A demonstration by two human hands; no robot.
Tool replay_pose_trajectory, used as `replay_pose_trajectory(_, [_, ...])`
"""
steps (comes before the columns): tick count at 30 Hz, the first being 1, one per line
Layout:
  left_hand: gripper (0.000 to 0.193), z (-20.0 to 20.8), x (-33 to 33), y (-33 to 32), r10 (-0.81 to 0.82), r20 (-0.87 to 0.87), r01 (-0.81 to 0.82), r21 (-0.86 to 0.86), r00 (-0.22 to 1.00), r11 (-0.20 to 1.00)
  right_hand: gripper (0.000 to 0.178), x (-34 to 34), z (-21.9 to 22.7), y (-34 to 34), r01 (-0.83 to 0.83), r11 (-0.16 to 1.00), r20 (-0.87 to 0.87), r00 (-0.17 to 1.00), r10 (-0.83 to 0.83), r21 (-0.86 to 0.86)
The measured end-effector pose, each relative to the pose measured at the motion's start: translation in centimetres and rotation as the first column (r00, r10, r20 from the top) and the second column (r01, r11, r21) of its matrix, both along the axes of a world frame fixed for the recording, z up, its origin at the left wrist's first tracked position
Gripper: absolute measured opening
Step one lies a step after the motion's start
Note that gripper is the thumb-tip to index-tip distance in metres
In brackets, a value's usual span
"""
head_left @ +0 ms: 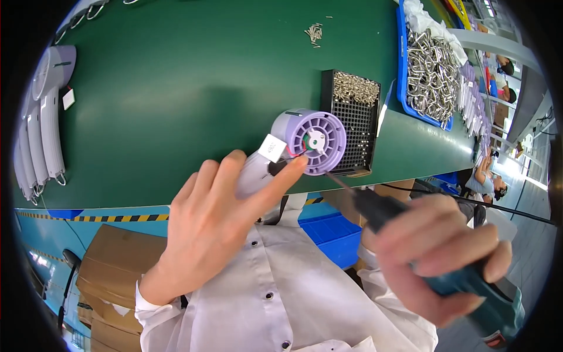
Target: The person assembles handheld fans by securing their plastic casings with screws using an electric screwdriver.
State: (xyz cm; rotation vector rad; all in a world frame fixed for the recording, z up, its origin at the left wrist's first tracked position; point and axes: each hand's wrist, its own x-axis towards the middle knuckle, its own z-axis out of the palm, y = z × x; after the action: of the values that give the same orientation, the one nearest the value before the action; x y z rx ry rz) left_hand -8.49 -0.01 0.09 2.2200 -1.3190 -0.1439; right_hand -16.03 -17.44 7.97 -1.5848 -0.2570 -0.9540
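Nearest to the camera is the right hand (pixel 434 252), a little blurred, with its fingers wrapped around a dark green and black power screwdriver (pixel 381 211). At the far left, some curved white plastic handles (pixel 44 138) lie side by side on the green counter (pixel 176 88), with metal loops at their ends. Next comes the left hand (pixel 208 214), gripping the white handle of a lilac plastic device with a round ribbed head (pixel 316 142). This device is at the near edge of the counter, and the index finger is stretched to its rim. A square white tag (pixel 272 148) is upon it. The screwdriver's thin bit points at the lower right rim; I cannot tell if it touches. Farther back lies a small heap of silver screws (pixel 315 34). Just beside the device is a black rectangular tray with many holes (pixel 355 132), with screws gathered at its far end. More to the right, a blue plastic bin (pixel 403 64) holds shiny metal hooks (pixel 434 76).
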Motion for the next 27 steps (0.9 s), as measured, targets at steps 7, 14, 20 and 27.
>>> replay_pose_trajectory(7, [0.063, 0.4, 0.1, -0.1, 0.005, -0.035, -0.005, 0.025, 0.999, 1.0, 0.025, -1.2, -1.7, -4.8, 0.382, 0.924, -0.148, 0.914, -0.377, 0.0])
replay_pose_trajectory(14, [0.06, 0.6, 0.0, -0.6, 0.004, -0.056, -0.002, 0.038, 0.998, 0.999, 0.015, -1.7, -2.8, -6.8, 0.371, 0.919, -0.253, 0.91, -0.33, 0.136])
replay_pose_trajectory(20, [0.059, 0.6, -0.1, -0.6, 0.027, -0.054, -0.025, 0.036, 0.998, 0.999, 0.018, -1.1, -3.2, -6.8, 0.372, 0.913, -0.246, 0.912, -0.327, 0.165])
replay_pose_trajectory(27, [0.06, 0.3, 0.3, -0.3, 0.008, -0.049, -0.008, -0.002, 0.999, 1.0, 0.021, -1.3, -1.7, -6.4, 0.32, 0.926, -0.208, 0.938, -0.278, 0.203])
